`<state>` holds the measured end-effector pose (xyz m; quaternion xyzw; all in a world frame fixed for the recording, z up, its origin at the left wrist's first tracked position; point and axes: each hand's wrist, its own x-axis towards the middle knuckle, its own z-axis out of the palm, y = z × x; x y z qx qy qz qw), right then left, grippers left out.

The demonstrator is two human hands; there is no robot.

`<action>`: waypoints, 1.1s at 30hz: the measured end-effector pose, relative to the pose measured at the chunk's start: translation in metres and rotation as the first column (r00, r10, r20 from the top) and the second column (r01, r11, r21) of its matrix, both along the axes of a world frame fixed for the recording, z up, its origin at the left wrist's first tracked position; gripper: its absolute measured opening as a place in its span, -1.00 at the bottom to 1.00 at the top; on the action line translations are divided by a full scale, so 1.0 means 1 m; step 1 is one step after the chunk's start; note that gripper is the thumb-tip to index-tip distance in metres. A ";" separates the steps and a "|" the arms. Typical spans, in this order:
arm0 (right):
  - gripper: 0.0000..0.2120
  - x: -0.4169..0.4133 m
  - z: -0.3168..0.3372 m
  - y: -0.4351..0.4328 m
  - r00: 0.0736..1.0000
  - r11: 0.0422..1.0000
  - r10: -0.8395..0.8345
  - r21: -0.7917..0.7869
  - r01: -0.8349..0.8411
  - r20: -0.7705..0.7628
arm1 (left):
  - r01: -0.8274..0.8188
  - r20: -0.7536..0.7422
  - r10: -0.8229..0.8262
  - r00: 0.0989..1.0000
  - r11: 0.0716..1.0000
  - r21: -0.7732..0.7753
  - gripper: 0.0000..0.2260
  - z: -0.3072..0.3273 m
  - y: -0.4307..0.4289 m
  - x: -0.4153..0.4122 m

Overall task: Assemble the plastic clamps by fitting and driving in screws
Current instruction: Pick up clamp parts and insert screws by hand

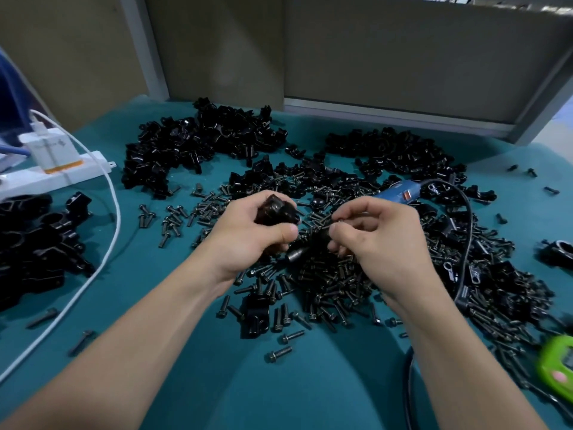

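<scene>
My left hand (252, 234) grips a black plastic clamp (276, 210) above the middle of the table, fingers and thumb curled round it. My right hand (376, 237) is just to its right and pinches a small dark screw (338, 219) between thumb and fingertips, a short gap from the clamp. Under both hands lies a wide scatter of loose dark screws (328, 283). A blue electric screwdriver (400, 190) lies on the table beyond my right hand, its black cable (467, 231) curving back toward me.
Heaps of black clamp parts lie at the back left (192, 144) and back right (393, 147); assembled clamps (37, 243) are piled at the left edge. A white power strip (52, 169) with a charger and white cable (105, 243) sits at left. A green object (558, 364) lies at right.
</scene>
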<state>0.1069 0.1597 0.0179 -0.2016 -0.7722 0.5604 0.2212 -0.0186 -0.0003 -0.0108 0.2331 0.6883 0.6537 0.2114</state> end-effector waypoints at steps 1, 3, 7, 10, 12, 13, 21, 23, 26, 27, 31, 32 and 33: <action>-0.80 -0.001 -0.001 0.000 0.999 0.996 0.019 -0.081 -0.023 -0.047 | 0.014 -0.039 -0.015 0.999 1.000 -0.023 -0.65 -0.001 0.000 0.000; -0.76 -0.003 -0.003 -0.001 0.992 0.983 0.054 -0.167 -0.073 -0.117 | 0.062 -0.059 -0.063 0.996 0.998 -0.027 -0.60 0.001 0.000 0.002; -0.74 -0.006 -0.004 -0.002 0.974 0.967 0.132 -0.192 -0.168 -0.186 | 0.118 -0.040 -0.117 0.992 0.993 0.029 -0.59 0.006 0.002 0.003; -0.78 -0.006 -0.006 -0.003 0.966 0.967 0.150 -0.171 -0.187 -0.209 | 0.145 0.012 -0.147 0.989 0.985 0.099 -0.60 0.008 0.003 0.005; -0.80 -0.006 -0.007 -0.004 0.967 0.972 0.128 -0.164 -0.166 -0.221 | 0.165 0.058 -0.175 0.983 0.975 0.151 -0.64 0.010 0.003 0.007; -0.81 -0.007 -0.007 -0.004 0.969 0.977 0.111 -0.152 -0.147 -0.222 | 0.173 0.078 -0.188 0.979 0.970 0.173 -0.65 0.012 0.003 0.008; -0.86 -0.005 -0.007 -0.002 0.982 0.994 0.085 -0.059 -0.096 -0.166 | 0.156 0.045 -0.164 0.985 0.976 0.155 -0.60 0.014 0.002 0.012; -0.86 -0.005 -0.008 -0.003 0.987 0.996 0.083 -0.015 -0.086 -0.137 | 0.157 0.027 -0.163 0.986 0.976 0.147 -0.60 0.014 0.002 0.012; -0.86 -0.005 -0.007 -0.006 0.997 0.996 0.047 0.082 -0.042 -0.068 | 0.164 -0.056 -0.159 0.986 0.982 0.094 -0.64 0.015 0.000 0.011; -0.83 -0.005 -0.007 -0.008 0.998 0.995 0.027 0.101 -0.022 -0.053 | 0.162 -0.081 -0.155 0.984 0.984 0.079 -0.64 0.015 0.000 0.011; -0.54 -0.008 -0.010 -0.017 0.999 0.980 -0.028 0.198 0.031 -0.018 | 0.146 -0.107 -0.137 0.985 0.985 0.087 -0.66 0.017 0.001 0.015; -0.50 -0.008 -0.010 -0.019 0.999 0.977 -0.030 0.210 0.033 -0.016 | 0.141 -0.118 -0.131 0.984 0.987 0.077 -0.66 0.017 0.002 0.016; -0.47 -0.008 -0.010 -0.019 0.999 0.973 -0.033 0.230 0.036 -0.014 | 0.134 -0.132 -0.125 0.983 0.989 0.061 -0.65 0.017 0.002 0.016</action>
